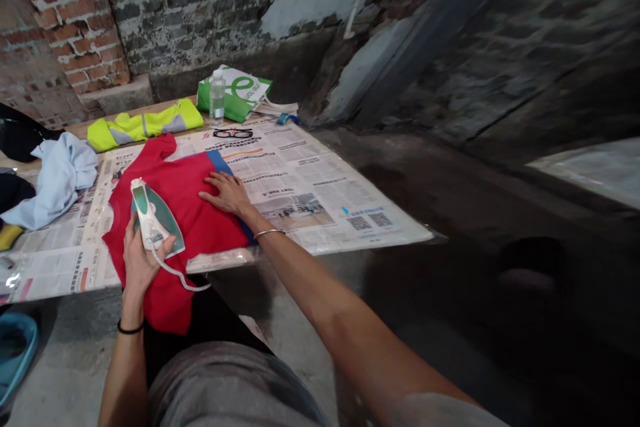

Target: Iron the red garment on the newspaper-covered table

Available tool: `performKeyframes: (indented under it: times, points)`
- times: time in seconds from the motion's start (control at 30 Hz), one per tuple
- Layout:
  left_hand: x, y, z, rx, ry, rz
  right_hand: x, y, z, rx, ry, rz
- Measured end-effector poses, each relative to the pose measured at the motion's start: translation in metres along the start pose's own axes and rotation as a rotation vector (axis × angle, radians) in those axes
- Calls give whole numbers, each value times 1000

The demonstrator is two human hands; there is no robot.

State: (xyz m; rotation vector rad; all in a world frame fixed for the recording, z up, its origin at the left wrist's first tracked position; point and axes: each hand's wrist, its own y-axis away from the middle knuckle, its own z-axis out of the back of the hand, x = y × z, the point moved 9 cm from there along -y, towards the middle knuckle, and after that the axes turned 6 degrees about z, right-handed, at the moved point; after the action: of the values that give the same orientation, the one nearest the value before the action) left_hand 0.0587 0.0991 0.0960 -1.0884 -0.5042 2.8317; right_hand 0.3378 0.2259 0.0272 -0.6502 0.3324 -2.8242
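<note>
My left hand (141, 261) grips the handle of a white and green steam iron (153, 219), which rests on a red cloth garment (197, 210) with a blue trim band (220, 163). The iron's soleplate is hidden beneath it. A white cord (176, 277) loops down from the iron's rear past my left wrist. My right hand (227, 193) lies flat on the red fabric, fingers spread, close to the blue band. The garment lies on newspaper sheets (310, 190) spread over a table, and its lower part hangs over the near edge.
Beyond the garment lie a neon yellow safety vest (145, 124), black glasses (233, 133), a plastic water bottle (217, 98) and a green and white bag (235, 93). A pale blue cloth (60, 179) and dark clothing (17, 133) lie at left. Brick walls (70, 20) rise behind.
</note>
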Motion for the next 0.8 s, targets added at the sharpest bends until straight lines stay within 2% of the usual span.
performKeyframes:
  times: [0.37, 0.8]
  points:
    - [4, -16, -4, -1, 36, 39, 0, 0, -2, 6, 16, 0]
    - [5, -15, -6, 0, 23, 61, 1, 0, -1, 2, 6, 4]
